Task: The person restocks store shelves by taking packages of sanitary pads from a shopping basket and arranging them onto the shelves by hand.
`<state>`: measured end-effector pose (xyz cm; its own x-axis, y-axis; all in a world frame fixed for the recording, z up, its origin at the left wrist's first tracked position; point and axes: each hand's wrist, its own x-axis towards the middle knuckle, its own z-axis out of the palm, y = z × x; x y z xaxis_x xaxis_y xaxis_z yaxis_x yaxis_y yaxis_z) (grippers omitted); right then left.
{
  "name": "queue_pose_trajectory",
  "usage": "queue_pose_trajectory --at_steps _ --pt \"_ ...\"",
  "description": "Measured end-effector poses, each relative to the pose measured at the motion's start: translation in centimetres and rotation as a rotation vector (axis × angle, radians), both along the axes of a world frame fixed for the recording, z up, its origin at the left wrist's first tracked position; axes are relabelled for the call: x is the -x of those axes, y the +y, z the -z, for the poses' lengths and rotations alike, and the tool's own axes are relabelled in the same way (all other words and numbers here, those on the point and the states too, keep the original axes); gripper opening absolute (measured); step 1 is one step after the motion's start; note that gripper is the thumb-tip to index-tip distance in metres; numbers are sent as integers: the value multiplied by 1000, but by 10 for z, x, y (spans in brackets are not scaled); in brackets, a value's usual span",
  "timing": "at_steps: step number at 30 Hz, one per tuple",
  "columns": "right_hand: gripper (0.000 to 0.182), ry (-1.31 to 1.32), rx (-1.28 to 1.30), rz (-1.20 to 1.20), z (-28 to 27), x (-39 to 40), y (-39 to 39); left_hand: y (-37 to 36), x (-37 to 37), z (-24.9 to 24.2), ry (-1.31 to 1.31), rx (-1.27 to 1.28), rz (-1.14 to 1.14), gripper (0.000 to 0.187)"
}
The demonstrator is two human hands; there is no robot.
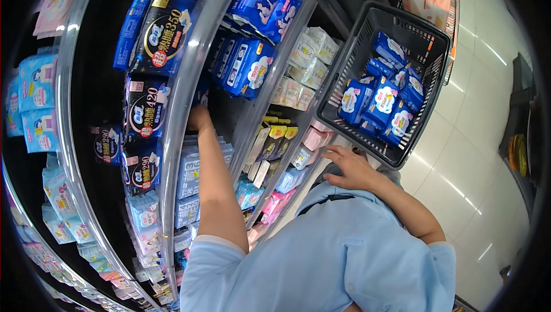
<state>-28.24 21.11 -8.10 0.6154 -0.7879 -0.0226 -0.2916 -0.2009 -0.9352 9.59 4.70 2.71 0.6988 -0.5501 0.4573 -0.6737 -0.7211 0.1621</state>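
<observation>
My left hand (pixel 199 118) reaches into a shelf gap, behind the clear shelf rail (pixel 182 88). Its fingers are hidden there, close to a dark blue package that barely shows. Blue packs of sanitary pads (pixel 247 68) stand just beyond that hand, and pale blue packs (pixel 188 168) lie nearer to me. My right hand (pixel 350 166) is held in front of my body with its fingers apart and nothing in it. Near its fingertips is the corner of a black shopping basket (pixel 367 145), which holds several blue sanitary pad packs (pixel 383 101).
Black packs (pixel 163 31) and light blue packs (pixel 39 82) fill other shelves at the left. Lower shelves carry white packs (pixel 313 54) and pink packs (pixel 278 203). Pink and orange packages (pixel 427 2) stand behind the basket. Tiled floor (pixel 453 145) stretches along the right.
</observation>
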Motion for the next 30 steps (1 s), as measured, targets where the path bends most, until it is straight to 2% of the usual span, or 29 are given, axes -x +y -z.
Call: queue_pose_trajectory --at_steps 2,5,8,11,13,17,20,23,26,30 --pt "57 16 -7 11 0 -1 -1 -16 -42 17 -127 -21 -45 41" --pt "58 26 -8 27 5 -3 -2 -14 1 -10 86 -118 -49 41" --pt "58 52 -51 42 6 -3 -2 -26 -3 -5 74 -232 -95 41" --pt "57 76 -65 62 9 -4 -2 -38 -47 23 62 -277 -46 50" --pt "56 88 -81 69 11 -6 -2 -36 -40 27 64 -291 -24 62" --pt "55 98 -126 76 8 -7 -4 -17 -28 58 -181 -212 91 82" --pt "55 107 -144 72 7 -8 -6 -8 -14 73 -362 -232 115 84" --pt "55 115 -149 74 10 -9 -5 0 1 68 -178 -302 101 84" --pt "55 121 -153 78 11 -10 -6 -4 -1 66 -101 -197 156 85" --pt "55 124 -168 91 9 -10 -7 -6 -7 71 -145 -115 242 86"
